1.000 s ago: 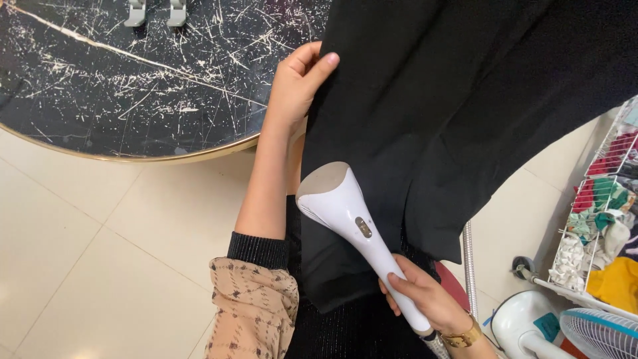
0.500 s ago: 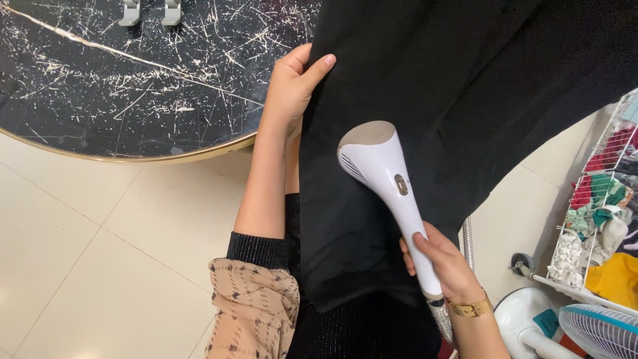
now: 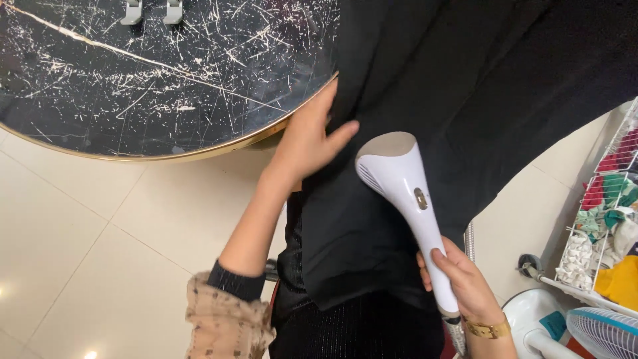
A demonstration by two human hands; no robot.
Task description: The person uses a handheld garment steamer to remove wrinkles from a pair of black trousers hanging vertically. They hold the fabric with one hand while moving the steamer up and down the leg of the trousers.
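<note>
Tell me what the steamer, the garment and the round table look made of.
Handheld steamer: glossy white plastic by its sheen, with a matte beige cap. Black garment: soft matte fabric, draping in folds; fibre unclear. Round table: polished black marble-look top with white veins and a gold metal-looking rim.

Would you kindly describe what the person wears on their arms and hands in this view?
The left hand is bare, with the forearm uncovered. Near the elbow sits a pushed-up dark ribbed cuff under a beige sleeve with a small dark dotted pattern. The right hand is bare too, with a gold-coloured bracelet at the wrist. No rings show.
</note>
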